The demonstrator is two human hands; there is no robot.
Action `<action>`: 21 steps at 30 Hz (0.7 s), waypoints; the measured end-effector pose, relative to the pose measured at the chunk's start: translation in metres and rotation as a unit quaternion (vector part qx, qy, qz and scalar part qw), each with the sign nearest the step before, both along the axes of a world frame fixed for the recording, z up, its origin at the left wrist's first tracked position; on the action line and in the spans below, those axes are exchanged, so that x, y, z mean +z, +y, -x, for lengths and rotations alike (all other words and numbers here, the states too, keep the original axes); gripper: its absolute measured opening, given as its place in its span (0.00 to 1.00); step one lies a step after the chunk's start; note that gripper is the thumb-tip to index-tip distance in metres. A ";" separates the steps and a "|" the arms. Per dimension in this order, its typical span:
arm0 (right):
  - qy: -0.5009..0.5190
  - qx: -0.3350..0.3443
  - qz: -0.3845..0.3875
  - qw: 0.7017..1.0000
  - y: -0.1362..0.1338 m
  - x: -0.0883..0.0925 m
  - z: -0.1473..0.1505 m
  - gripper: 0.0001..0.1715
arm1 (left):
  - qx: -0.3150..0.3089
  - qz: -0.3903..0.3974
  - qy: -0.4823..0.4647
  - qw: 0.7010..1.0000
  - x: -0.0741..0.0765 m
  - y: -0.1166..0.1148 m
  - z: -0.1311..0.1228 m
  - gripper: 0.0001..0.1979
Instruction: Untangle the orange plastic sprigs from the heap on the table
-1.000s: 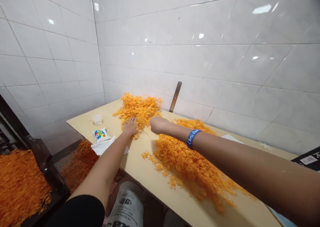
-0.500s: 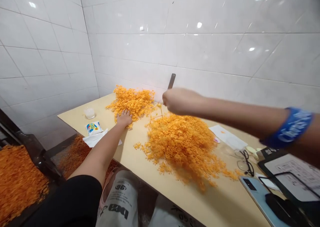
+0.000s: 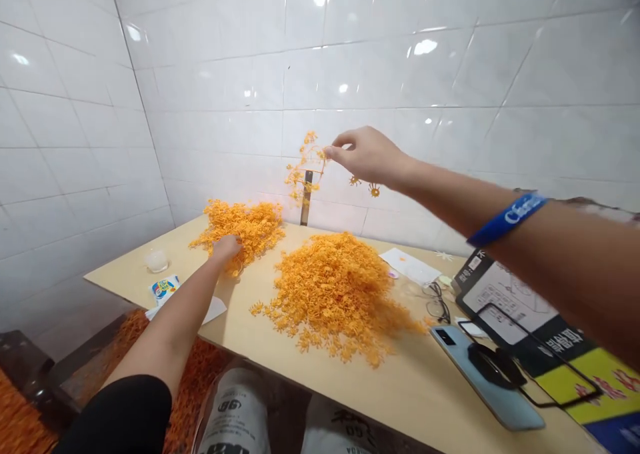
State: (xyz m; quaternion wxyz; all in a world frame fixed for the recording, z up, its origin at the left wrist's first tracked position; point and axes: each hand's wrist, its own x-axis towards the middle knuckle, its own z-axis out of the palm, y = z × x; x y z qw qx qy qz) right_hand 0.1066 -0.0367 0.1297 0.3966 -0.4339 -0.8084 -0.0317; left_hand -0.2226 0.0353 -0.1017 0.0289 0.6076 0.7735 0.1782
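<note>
Above the table, my right hand pinches a branching strand of small orange plastic pieces between thumb and fingertips. More orange pieces dangle just beneath that hand. My left hand is at the front of the far-left pile of orange plastic pieces, fingers curled down into it. Its fingertips are partly hidden among the pieces. A larger orange pile of the same spidery pieces is heaped mid-table, below my right hand and apart from both hands.
The table meets a tiled wall. At left are a small glass and a snack packet. To the right lie white paper, eyeglasses, a phone and a black-framed item. Orange material covers the floor.
My right hand has lifted, and a strand now hangs from its fingers against the wall. My left hand, earlier spread flat on the left pile, has curled. The view has shifted right.
</note>
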 end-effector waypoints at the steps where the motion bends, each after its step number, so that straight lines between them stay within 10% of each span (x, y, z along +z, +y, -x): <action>1: 0.042 0.000 0.017 0.999 -0.003 -0.008 -0.004 0.13 | -0.002 -0.010 -0.019 1.000 0.008 -0.003 -0.002 0.17; 6: 0.263 0.069 0.092 0.958 -0.017 -0.064 -0.017 0.13 | -0.028 -0.087 -0.143 0.985 0.040 -0.019 -0.035 0.18; 11: 0.345 0.130 0.103 0.924 -0.029 -0.095 -0.019 0.19 | -0.199 -0.139 -0.289 0.926 0.083 -0.039 -0.108 0.37; 16: 0.427 0.160 0.071 0.887 -0.044 -0.093 -0.017 0.18 | -0.508 -0.184 -0.510 0.669 0.129 -0.075 -0.172 0.33; 21: 0.408 0.147 0.047 0.900 -0.063 -0.092 -0.019 0.14 | -0.539 -0.284 -0.533 0.587 0.150 -0.102 -0.201 0.18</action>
